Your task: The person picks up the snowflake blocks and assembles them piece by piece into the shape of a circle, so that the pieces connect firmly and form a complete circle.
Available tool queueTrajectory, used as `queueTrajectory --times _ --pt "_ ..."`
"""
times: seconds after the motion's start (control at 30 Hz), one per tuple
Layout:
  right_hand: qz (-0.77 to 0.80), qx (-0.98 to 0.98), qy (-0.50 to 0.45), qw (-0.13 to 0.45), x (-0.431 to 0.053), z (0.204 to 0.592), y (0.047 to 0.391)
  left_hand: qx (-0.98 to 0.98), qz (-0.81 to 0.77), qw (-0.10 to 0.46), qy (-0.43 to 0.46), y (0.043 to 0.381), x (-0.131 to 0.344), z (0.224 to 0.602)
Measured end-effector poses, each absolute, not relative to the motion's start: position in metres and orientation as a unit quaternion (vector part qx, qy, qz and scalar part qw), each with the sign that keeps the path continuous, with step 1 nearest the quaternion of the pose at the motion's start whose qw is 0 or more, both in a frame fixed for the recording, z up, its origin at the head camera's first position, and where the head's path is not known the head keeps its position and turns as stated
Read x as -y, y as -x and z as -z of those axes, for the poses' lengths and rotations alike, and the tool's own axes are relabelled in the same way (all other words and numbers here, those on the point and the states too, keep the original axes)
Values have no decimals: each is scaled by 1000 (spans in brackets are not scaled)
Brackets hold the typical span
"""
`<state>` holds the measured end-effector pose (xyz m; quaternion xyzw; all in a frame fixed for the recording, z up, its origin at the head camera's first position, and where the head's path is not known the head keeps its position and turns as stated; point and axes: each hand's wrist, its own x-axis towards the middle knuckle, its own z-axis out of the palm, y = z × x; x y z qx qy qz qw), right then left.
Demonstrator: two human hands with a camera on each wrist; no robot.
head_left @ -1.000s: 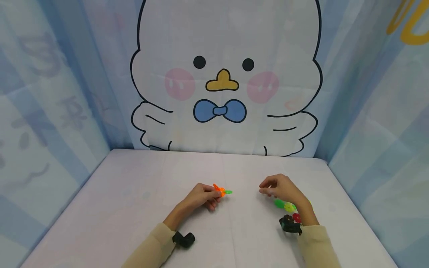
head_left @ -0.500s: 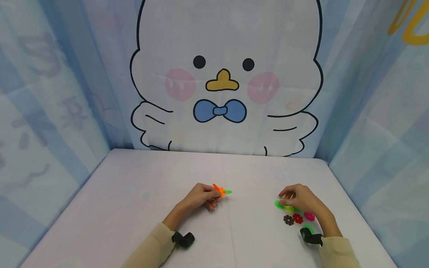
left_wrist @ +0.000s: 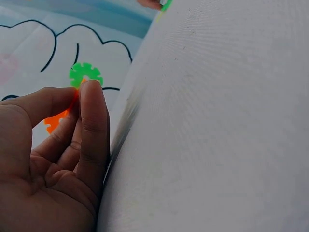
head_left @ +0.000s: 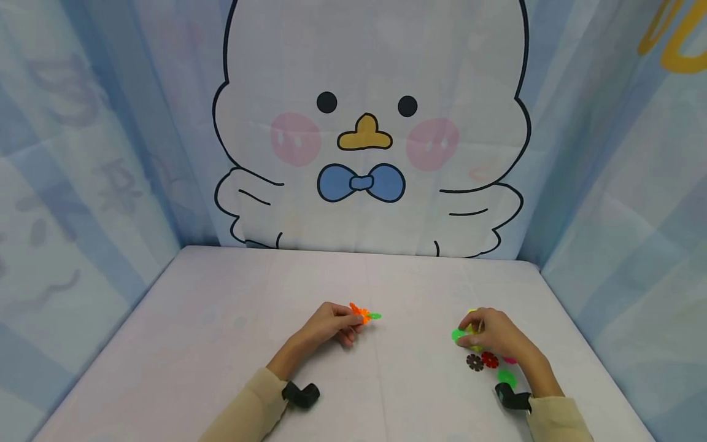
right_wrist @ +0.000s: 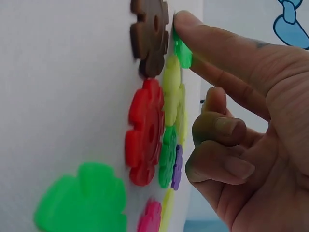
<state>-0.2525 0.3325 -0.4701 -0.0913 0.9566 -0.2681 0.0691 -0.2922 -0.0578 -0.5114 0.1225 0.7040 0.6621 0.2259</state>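
Left of the table's middle, my left hand (head_left: 334,324) pinches joined orange snowflake discs (head_left: 361,312) between thumb and fingers. A green snowflake disc (left_wrist: 85,75) sticks out from the orange ones, slotted onto them; the fingers hide part of the joint. My right hand (head_left: 494,331) is low over the loose discs on the right, thumb and index finger at either side of a light-green disc (head_left: 458,334). In the right wrist view that green disc (right_wrist: 182,50) shows between thumb and index finger, while the other fingers curl inward, holding nothing visible.
Around the right hand lie a brown disc (head_left: 474,362), a red disc (head_left: 490,360), a pink disc (head_left: 510,360) and a green disc (head_left: 507,378). Yellow discs (right_wrist: 172,92) and a purple disc (right_wrist: 177,166) lie beyond. Printed curtains surround the white table (head_left: 248,288).
My right hand has moved right and down from beside the pile to the light-green disc, its thumb and index finger closing at that disc. The left hand stays in place with its joined discs.
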Motion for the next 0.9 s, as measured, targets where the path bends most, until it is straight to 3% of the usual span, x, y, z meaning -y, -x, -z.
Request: queueTrajectory --times 0.67,0.9 --pt "318 -939 124 48 -324 467 252 -700 -665 224 -131 293 59 511" --pt "395 -907 123 83 -309 475 258 -700 -665 226 -129 293 58 511"
